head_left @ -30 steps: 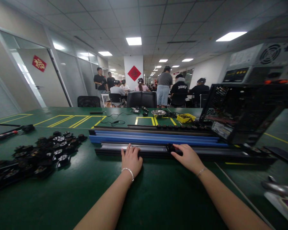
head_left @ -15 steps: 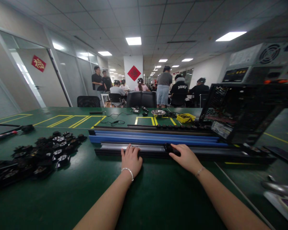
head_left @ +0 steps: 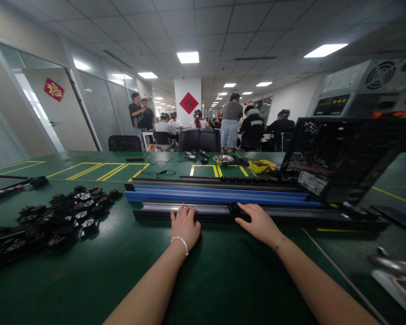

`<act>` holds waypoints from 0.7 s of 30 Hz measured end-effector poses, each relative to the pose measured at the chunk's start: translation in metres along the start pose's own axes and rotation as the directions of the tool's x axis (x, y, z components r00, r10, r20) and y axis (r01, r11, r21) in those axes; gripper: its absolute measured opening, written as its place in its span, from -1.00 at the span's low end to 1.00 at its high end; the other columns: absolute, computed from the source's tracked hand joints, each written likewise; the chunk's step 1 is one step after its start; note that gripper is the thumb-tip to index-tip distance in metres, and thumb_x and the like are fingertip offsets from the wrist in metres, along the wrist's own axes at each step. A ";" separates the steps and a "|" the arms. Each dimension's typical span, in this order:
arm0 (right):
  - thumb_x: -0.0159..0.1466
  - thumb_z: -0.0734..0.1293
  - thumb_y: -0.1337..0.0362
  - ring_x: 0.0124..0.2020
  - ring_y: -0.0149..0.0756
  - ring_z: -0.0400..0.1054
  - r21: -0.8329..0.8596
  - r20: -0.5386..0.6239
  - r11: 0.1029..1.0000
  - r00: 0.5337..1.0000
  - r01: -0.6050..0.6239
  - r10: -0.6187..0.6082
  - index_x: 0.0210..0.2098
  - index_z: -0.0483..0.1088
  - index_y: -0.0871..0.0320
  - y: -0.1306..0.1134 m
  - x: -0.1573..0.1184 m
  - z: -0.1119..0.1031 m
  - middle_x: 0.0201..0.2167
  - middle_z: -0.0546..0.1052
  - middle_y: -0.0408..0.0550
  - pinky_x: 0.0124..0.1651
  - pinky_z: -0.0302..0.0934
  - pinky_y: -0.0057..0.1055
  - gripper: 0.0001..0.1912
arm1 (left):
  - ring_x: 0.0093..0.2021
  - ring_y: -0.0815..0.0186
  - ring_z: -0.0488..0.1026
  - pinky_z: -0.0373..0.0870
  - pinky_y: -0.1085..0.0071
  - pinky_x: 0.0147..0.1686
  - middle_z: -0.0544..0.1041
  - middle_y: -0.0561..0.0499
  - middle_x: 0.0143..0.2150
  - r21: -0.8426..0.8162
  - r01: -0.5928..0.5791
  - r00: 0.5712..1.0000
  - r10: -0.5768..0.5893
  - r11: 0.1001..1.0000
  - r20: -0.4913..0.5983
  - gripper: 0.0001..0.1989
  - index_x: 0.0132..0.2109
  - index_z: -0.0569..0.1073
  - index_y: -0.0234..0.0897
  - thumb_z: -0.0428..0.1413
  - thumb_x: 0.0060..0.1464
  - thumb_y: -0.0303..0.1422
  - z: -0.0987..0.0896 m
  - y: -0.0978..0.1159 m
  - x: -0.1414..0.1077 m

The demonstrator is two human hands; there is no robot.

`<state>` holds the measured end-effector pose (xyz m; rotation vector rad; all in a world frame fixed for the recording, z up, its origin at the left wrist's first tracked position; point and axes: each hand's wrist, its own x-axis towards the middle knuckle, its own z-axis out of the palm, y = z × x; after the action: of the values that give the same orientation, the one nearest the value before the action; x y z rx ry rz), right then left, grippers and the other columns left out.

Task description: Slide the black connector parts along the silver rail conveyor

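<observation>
Overall, the lower view is taken up by a green table, marked out with yellow tape toward its far side. Beyond it, a white pillar is hung with a red diamond sign; people are seen seated and standing around further desks. On the left, a heap of black parts is spread, with a red-handled tool laid behind. On the right, an opened computer case is stood near the far end of the blue profiles.

Edges: the far table edge is seen just in front of the chairs; the near one is cut off by the frame. A long dark rail is laid crosswise, close in front of the blue profiles. Bare green surface is left between the forearms and between the heap and the rail's left end.

Hands: the left hand is laid over the rail, fingers slightly spread, thumb apart, nothing clasped. The small black block is seated on the rail, between the hands. Its right end is touched by the index finger of the right hand; the thumb is held apart, and the block is not gripped.
</observation>
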<state>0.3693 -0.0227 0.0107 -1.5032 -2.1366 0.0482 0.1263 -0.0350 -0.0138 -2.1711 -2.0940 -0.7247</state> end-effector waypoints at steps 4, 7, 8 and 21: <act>0.14 0.22 0.07 -0.01 -0.12 0.22 -0.009 0.013 1.000 1.000 -0.005 0.005 0.05 0.29 0.18 -0.001 0.000 0.000 -0.07 0.42 0.07 0.05 0.12 -0.17 -0.47 | 0.24 0.19 0.01 -0.25 -0.01 0.21 0.36 -0.02 0.07 -0.008 -0.006 1.000 0.006 1.000 -0.009 -0.64 -0.04 0.36 -0.14 -0.05 -0.04 -0.39 0.000 0.000 0.000; 0.14 0.22 0.06 0.00 -0.11 0.21 -0.013 0.015 1.000 1.000 0.003 -0.003 0.06 0.28 0.19 -0.001 0.000 0.001 -0.06 0.41 0.08 0.06 0.11 -0.16 -0.46 | 0.24 0.19 0.01 -0.25 -0.01 0.21 0.36 -0.02 0.07 -0.006 -0.006 1.000 0.006 1.000 -0.005 -0.64 -0.04 0.36 -0.14 -0.05 -0.04 -0.39 -0.001 0.000 0.000; 0.14 0.22 0.06 0.00 -0.12 0.21 -0.014 0.012 1.000 1.000 0.007 -0.007 0.06 0.28 0.18 0.000 0.000 0.002 -0.06 0.41 0.08 0.06 0.11 -0.16 -0.46 | 0.24 0.20 0.01 -0.25 -0.01 0.21 0.36 -0.02 0.07 -0.003 -0.004 1.000 0.004 1.000 0.000 -0.64 -0.04 0.36 -0.14 -0.05 -0.04 -0.39 -0.001 0.000 0.000; 0.13 0.22 0.06 0.03 -0.12 0.20 -0.023 0.024 0.999 0.999 0.036 -0.036 0.08 0.26 0.20 -0.002 0.000 0.005 -0.04 0.40 0.09 0.09 0.08 -0.18 -0.43 | 0.24 0.19 0.01 -0.26 0.00 0.21 0.36 -0.02 0.07 -0.009 -0.004 1.000 0.004 1.000 -0.003 -0.64 -0.04 0.36 -0.13 -0.05 -0.04 -0.38 -0.001 0.000 0.000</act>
<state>0.3657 -0.0222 0.0074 -1.4842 -2.1897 0.0279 0.1261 -0.0356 -0.0133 -2.1766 -2.0892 -0.7371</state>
